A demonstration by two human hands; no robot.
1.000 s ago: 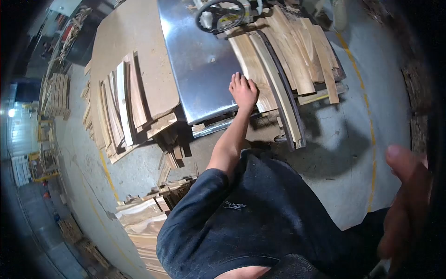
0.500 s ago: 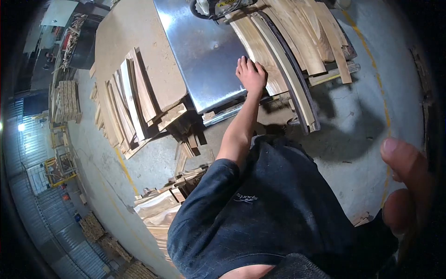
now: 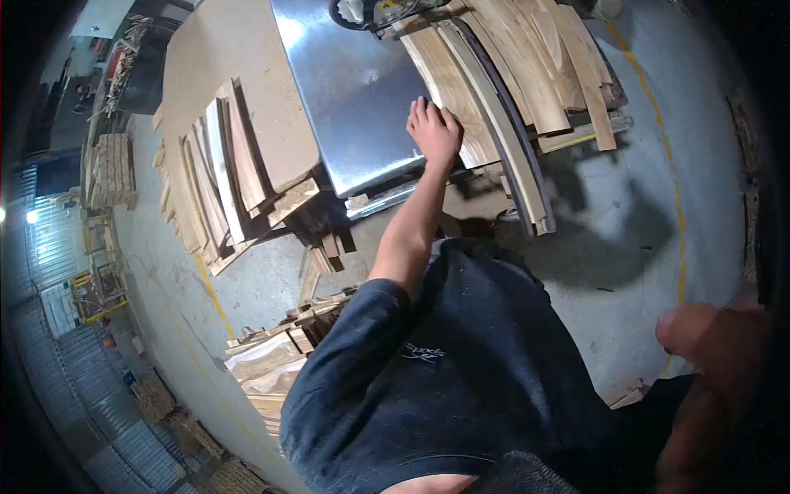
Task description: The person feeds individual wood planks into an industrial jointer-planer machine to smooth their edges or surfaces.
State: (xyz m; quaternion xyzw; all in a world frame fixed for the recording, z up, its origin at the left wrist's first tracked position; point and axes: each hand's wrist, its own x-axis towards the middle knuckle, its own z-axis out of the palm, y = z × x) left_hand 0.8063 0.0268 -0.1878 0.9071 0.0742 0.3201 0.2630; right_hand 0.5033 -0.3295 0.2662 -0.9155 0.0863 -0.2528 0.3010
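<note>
My left hand (image 3: 434, 133) lies palm down at the left edge of a wide wooden board (image 3: 445, 74), fingers forward and holding nothing. That board rests along the right side of a shiny metal machine table (image 3: 362, 107). Right of the board runs a long pale rail with dark edges (image 3: 499, 115), which looks curved through this lens. Close to the camera at the right edge, my right hand (image 3: 712, 337) is raised, dim and blurred. One fingertip points left, and the remaining fingers are lost in shadow.
A machine head with a black guard (image 3: 395, 15) stands at the table's far end. Planks (image 3: 527, 58) lie right of the rail. Narrow strips (image 3: 218, 165) rest on the brown side panel (image 3: 239, 49). A wood pile (image 3: 271, 362) sits on the floor at my left.
My right hand has turned, so one finger now shows where two rounded tips did. My left hand stays at the board's edge; the whole view has shifted slightly.
</note>
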